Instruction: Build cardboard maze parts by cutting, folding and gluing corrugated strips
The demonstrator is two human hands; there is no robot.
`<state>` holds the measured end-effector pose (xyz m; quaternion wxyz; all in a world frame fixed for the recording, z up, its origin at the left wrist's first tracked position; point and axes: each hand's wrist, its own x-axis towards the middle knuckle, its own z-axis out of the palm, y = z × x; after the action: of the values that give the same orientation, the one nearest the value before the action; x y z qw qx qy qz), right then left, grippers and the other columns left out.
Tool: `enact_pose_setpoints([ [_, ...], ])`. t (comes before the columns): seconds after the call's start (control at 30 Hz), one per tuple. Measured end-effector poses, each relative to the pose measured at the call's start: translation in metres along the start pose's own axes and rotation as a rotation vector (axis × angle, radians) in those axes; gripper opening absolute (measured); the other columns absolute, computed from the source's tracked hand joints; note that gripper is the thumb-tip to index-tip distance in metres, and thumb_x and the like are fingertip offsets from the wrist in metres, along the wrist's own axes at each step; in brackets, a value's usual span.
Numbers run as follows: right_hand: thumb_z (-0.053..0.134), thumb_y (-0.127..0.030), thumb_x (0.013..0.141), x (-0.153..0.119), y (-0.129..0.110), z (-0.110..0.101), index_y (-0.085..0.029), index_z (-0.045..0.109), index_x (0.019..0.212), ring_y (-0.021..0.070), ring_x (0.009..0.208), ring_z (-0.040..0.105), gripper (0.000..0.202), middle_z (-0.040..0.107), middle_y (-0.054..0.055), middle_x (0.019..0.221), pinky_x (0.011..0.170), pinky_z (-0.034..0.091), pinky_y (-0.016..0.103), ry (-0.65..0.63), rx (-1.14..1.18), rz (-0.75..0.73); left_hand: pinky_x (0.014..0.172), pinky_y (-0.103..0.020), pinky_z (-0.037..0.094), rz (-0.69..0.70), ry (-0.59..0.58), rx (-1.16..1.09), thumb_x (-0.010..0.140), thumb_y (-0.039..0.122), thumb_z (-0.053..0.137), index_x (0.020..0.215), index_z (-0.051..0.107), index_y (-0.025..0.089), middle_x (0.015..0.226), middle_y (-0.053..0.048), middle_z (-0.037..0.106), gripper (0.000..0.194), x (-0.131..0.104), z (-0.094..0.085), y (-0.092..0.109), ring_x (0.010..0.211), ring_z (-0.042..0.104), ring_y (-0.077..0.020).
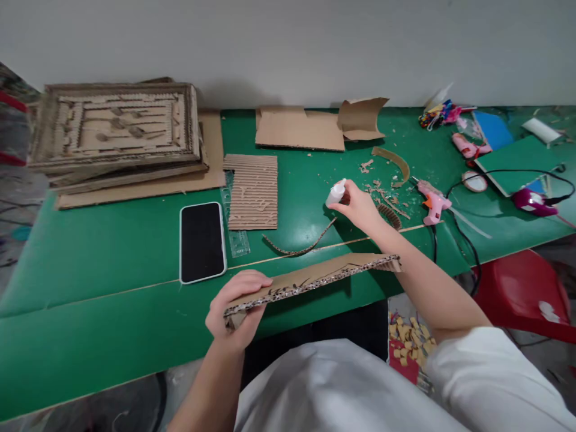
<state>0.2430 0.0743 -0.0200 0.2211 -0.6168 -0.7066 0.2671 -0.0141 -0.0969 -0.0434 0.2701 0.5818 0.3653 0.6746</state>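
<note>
My left hand point(238, 303) is closed round the left end of a cardboard panel point(310, 279), which is tilted edge-on above the near side of the table. Dark marks show on the panel's face, and its edge is corrugated. Over the middle of the table, the fingers of my right hand point(357, 207) are closed on a small white bottle point(335, 193) with a narrow tip. My right forearm passes beyond the panel's right end. Just below the bottle, a thin curved cardboard strip point(299, 249) lies on the green table point(112, 324).
Stacked cardboard frames point(121, 129) stand at the back left. A phone point(203, 242), a corrugated cardboard piece point(253, 195) and a clear ruler point(238, 243) lie nearer. Rightward are cardboard scraps point(391, 201), a pink glue gun point(434, 201) with cables and a red chair point(524, 288).
</note>
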Motion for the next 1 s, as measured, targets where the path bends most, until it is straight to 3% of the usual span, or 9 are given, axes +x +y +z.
enact_pose_setpoints([
  [0.1,0.075,-0.030,0.067,-0.016,0.002,-0.010,-0.019,0.048,0.131,0.0267,0.095,0.066,0.070,0.068,0.012,0.110,0.083,0.053,0.044,0.122,0.068,-0.048,0.067,-0.041,0.055,0.028,-0.013,0.004,0.079,0.020,0.065,0.101,0.064,0.021,0.084,-0.007,0.071,0.022,-0.001,0.000,-0.001,0.074,0.066,-0.0217],
  [0.2,0.062,-0.036,0.083,-0.035,0.000,-0.019,-0.022,0.066,0.103,0.0205,0.079,0.066,0.025,0.071,0.006,0.089,0.074,0.054,0.041,0.292,0.006,-0.205,0.068,-0.041,0.055,0.033,-0.017,0.011,0.080,0.022,0.064,0.104,0.062,0.021,0.084,-0.008,0.071,0.024,0.000,0.000,-0.001,0.075,0.066,-0.0216],
  [0.27,0.059,-0.034,0.086,-0.042,-0.001,-0.018,-0.023,0.070,0.088,0.0180,0.077,0.064,0.015,0.071,0.003,0.082,0.073,0.053,0.037,0.109,-0.032,-0.500,0.067,-0.040,0.054,0.041,-0.025,-0.004,0.080,0.021,0.063,0.105,0.062,0.021,0.085,-0.008,0.071,0.025,0.000,0.001,-0.001,0.075,0.066,-0.0214],
  [0.33,0.061,-0.034,0.085,-0.041,-0.001,-0.011,-0.024,0.071,0.089,0.0180,0.081,0.063,0.015,0.072,0.003,0.086,0.075,0.052,0.036,-0.130,-0.096,-0.752,0.066,-0.040,0.054,0.053,-0.035,-0.024,0.080,0.018,0.062,0.106,0.061,0.020,0.086,-0.008,0.070,0.026,0.001,0.001,-0.001,0.075,0.066,-0.0215],
  [0.4,0.061,-0.037,0.085,-0.034,0.000,-0.001,-0.024,0.072,0.095,0.0194,0.082,0.061,0.019,0.072,0.005,0.091,0.074,0.051,0.037,-0.262,-0.200,-0.860,0.067,-0.041,0.055,0.056,-0.031,-0.026,0.078,0.015,0.063,0.107,0.061,0.020,0.087,-0.008,0.070,0.029,0.001,0.001,-0.001,0.076,0.066,-0.0217],
  [0.57,0.053,-0.028,0.089,-0.025,-0.003,-0.003,-0.024,0.072,0.084,0.0211,0.083,0.060,0.021,0.071,0.006,0.084,0.074,0.049,0.039,-0.318,-0.302,-0.830,0.069,-0.039,0.055,0.046,-0.038,-0.002,0.077,0.009,0.063,0.109,0.059,0.022,0.089,-0.007,0.069,0.035,0.000,0.001,0.000,0.079,0.065,-0.0206],
  [0.67,0.052,-0.028,0.088,-0.039,-0.012,-0.038,-0.024,0.070,0.088,0.0210,0.089,0.063,0.018,0.071,0.006,0.089,0.076,0.052,0.037,-0.248,-0.160,-0.720,0.072,-0.038,0.055,0.047,-0.040,0.014,0.078,0.007,0.062,0.111,0.056,0.021,0.089,-0.007,0.069,0.037,0.001,0.002,0.002,0.082,0.065,-0.0198],
  [0.83,0.048,-0.029,0.090,-0.084,-0.040,-0.106,-0.029,0.060,0.105,0.0196,0.075,0.064,0.020,0.067,0.002,0.087,0.068,0.053,0.037,-0.090,-0.068,-0.441,0.075,-0.033,0.055,0.039,-0.033,0.037,0.079,0.007,0.061,0.113,0.053,0.020,0.090,-0.005,0.067,0.037,0.004,0.004,0.009,0.084,0.065,-0.0171],
  [1.0,0.057,-0.033,0.086,-0.114,-0.091,-0.120,-0.030,0.056,0.116,0.0139,0.062,0.056,0.030,0.062,0.001,0.089,0.051,0.048,0.027,-0.145,0.013,-0.466,0.077,-0.027,0.054,0.018,-0.014,0.085,0.077,0.005,0.063,0.114,0.052,0.021,0.092,-0.004,0.067,0.042,0.004,0.002,0.013,0.086,0.066,-0.0144],
])
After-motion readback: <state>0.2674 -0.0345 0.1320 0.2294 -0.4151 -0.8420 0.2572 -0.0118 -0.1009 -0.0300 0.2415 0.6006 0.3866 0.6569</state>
